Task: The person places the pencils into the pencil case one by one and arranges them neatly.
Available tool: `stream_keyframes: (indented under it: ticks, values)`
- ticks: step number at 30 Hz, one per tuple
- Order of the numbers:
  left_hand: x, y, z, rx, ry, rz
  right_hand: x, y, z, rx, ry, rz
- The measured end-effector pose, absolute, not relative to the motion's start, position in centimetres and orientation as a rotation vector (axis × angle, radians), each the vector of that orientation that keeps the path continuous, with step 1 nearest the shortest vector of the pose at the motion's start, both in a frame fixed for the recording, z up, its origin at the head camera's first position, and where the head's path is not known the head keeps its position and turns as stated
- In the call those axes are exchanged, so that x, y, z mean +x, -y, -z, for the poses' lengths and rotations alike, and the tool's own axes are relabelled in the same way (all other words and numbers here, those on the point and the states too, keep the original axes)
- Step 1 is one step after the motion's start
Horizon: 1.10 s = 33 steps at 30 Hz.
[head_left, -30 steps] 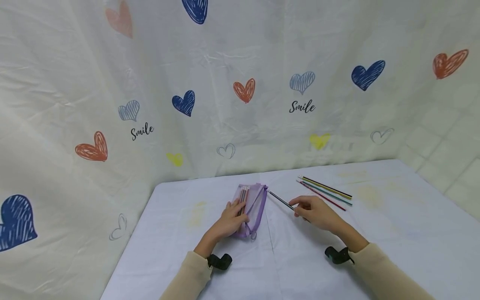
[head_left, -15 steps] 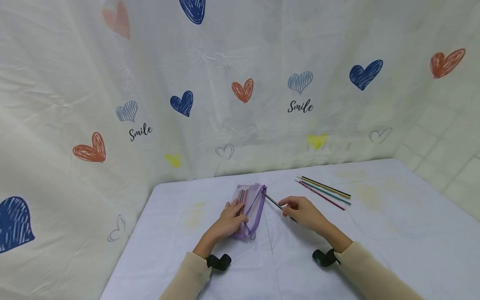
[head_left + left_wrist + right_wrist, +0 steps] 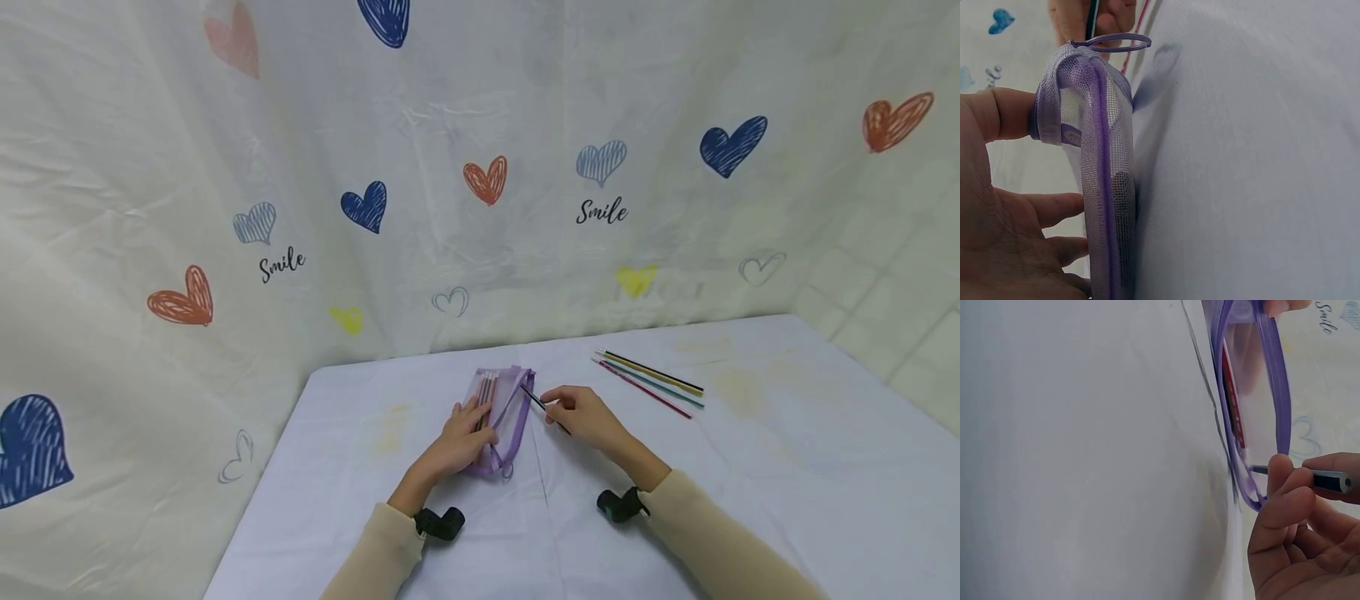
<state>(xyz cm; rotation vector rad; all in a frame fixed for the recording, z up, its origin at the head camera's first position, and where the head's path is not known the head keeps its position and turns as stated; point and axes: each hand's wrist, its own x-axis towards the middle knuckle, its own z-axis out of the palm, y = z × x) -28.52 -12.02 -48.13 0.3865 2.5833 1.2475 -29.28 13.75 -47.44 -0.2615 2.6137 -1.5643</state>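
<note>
A purple mesh zip pencil case (image 3: 519, 421) lies on the table, its zipped mouth gaping toward the right. My left hand (image 3: 457, 440) rests on it with fingers spread, thumb (image 3: 1009, 114) at the edge of the mouth and other fingertips against the mesh. Several pencils (image 3: 487, 388) show inside through the mesh, partly hidden by that hand. My right hand (image 3: 588, 417) pinches a dark striped pencil (image 3: 1330, 481) between thumb and fingers. The far end of this pencil reaches inside the case's mouth, as the right wrist view shows.
Several loose pencils (image 3: 652, 379), black, yellow, green and red, lie side by side on the white tablecloth (image 3: 637, 542) at the back right. Behind the table hangs a pale curtain (image 3: 525, 258) printed with hearts. A small ring (image 3: 507, 472) hangs from the case's near end.
My right hand has moved left toward the pencil case, sliding the pencil from the edge of the mouth further inside. My left hand and the case have stayed in place.
</note>
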Motion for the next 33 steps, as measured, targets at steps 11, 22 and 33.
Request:
stream_keyframes:
  ticks: [11, 22, 33]
  values:
    - [-28.5, 12.0, 48.1, 0.404, -2.59, -1.252, -30.0, -12.2, 47.6, -0.243, -2.54, 1.573]
    - [-28.6, 12.1, 48.2, 0.406, -2.59, -1.245, -30.7, -11.0, 48.2, -0.255, -2.459, 1.599]
    - [-28.7, 12.1, 48.2, 0.387, -2.594, -1.222, -31.0, -9.4, 48.5, -0.216, -2.387, 1.65]
